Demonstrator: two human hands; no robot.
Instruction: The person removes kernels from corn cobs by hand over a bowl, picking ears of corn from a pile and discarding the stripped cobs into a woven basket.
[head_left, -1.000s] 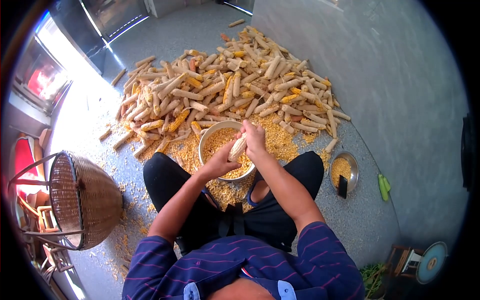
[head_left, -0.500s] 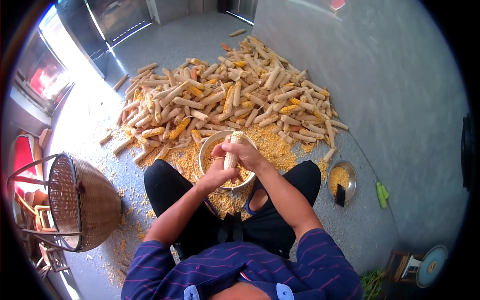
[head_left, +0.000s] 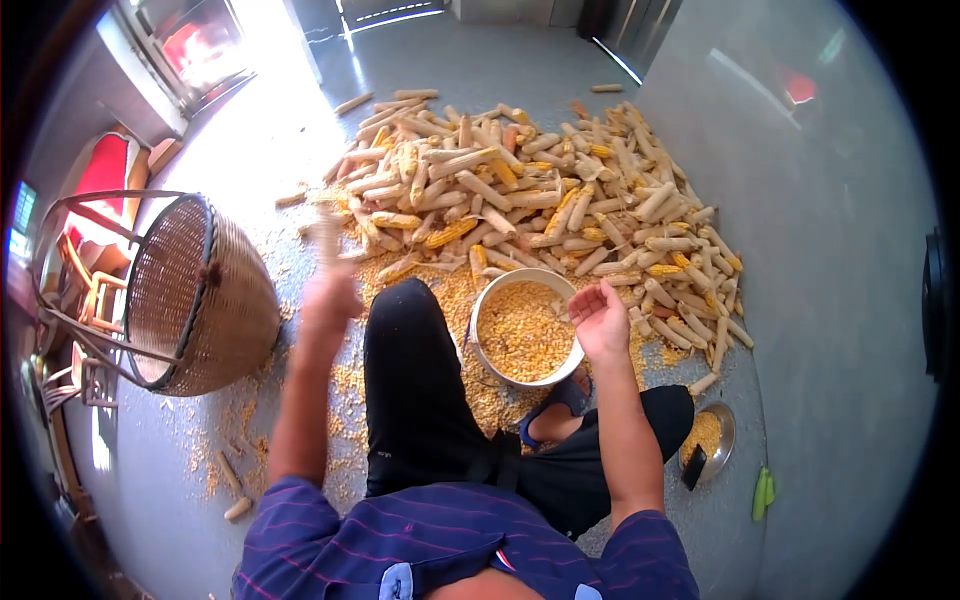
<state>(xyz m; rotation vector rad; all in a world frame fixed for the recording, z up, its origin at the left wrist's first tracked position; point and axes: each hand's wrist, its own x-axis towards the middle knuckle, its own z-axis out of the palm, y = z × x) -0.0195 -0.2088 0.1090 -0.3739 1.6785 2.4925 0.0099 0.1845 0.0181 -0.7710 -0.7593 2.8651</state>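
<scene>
Head view: blurred left hand [head_left: 330, 298] gripping pale cylindrical corncob [head_left: 328, 238] near brown woven basket [head_left: 236, 310]; right hand [head_left: 602, 325] loosely spread beside round white bucket [head_left: 530, 382] of yellow kernels [head_left: 520, 332]; firm one-ended grip seems advisable.

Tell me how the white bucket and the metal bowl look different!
The white bucket is bigger than the metal bowl. The bucket is white; the bowl is shiny silver. The bowl has a black object at its edge; the bucket doesn't. Both hold yellow corn kernels.
</scene>
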